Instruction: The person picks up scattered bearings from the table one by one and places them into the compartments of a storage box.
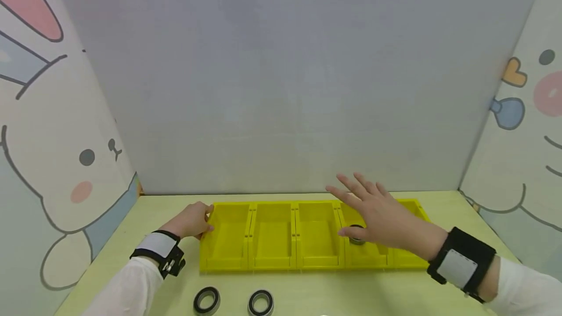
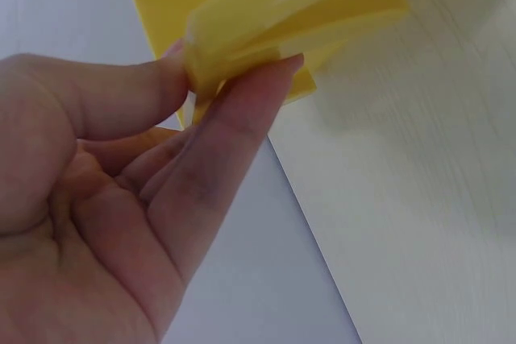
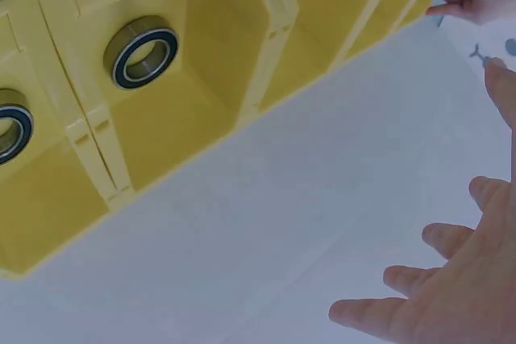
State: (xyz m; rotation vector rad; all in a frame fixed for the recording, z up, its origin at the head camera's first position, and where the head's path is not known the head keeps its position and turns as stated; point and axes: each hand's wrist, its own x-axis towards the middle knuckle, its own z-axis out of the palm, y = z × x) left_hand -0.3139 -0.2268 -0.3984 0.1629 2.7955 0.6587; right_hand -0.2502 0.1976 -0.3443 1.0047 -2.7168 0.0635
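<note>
nearest the person, two loose bearings lie on the pale green table (image 1: 145,218): the left bearing (image 1: 207,300) and the right bearing (image 1: 261,303), side by side and apart from each other, just in front of the yellow tray.

next comes the yellow tray (image 1: 272,262), a row of five open bins set across the table. the left hand (image 1: 190,220) is at its left end; in the left wrist view the thumb and a finger pinch the tray's corner edge (image 2: 266,26), so this hand has hold of the tray. a black and white wrist strap (image 1: 159,251) sits on that arm.

the right hand (image 1: 379,216) hovers over the fourth bin from the left with its fingers spread straight and holding nothing; the right wrist view shows the open fingers (image 3: 451,304) well clear of the tray. below the palm, a bearing in the fourth bin (image 1: 356,234) rests on the bin floor. the right wrist view shows this ring (image 3: 141,52) and a second one (image 3: 10,128) in the neighbouring end bin, partly cut by the frame edge.

behind the tray stands a plain grey back wall (image 1: 298,77), with cartoon rabbit panels on the left (image 1: 57,160) and right (image 1: 531,126).
</note>
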